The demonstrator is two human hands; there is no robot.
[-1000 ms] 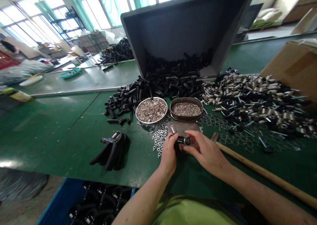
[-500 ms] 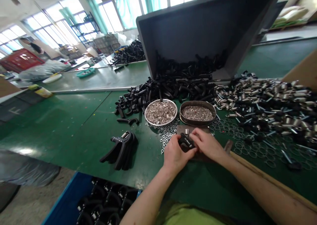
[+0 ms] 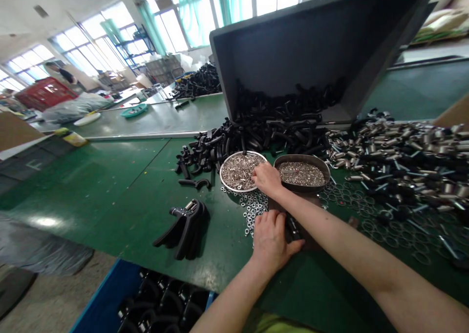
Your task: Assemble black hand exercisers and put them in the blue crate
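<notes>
My left hand [image 3: 271, 240] is closed around a black hand-grip handle [image 3: 293, 228], held down at a dark metal plate [image 3: 311, 242]; hand and forearm cover much of it. Up at the round dish of small metal pins [image 3: 238, 171], my right hand [image 3: 266, 178] has its fingertips pinched together among the pins. What sits between those fingertips is too small to make out. Loose nuts [image 3: 252, 211] lie scattered left of the plate. Beside the dish stands an oval tin [image 3: 325, 176] of small metal parts, partly behind my right wrist.
Assembled black hand grips [image 3: 188, 228] stand to the left. A tipped grey bin [image 3: 304, 54] spills black handles [image 3: 220, 142] at the back. Springs and knobbed bolts [image 3: 414, 162] pile up on the right near metal rings [image 3: 388, 228]. Below is a blue crate [image 3: 98, 299] of grips.
My right hand has left the handle and moved up and left to the pin dish. My left hand keeps hold of the handle, now lower on the plate. The view has shifted slightly.
</notes>
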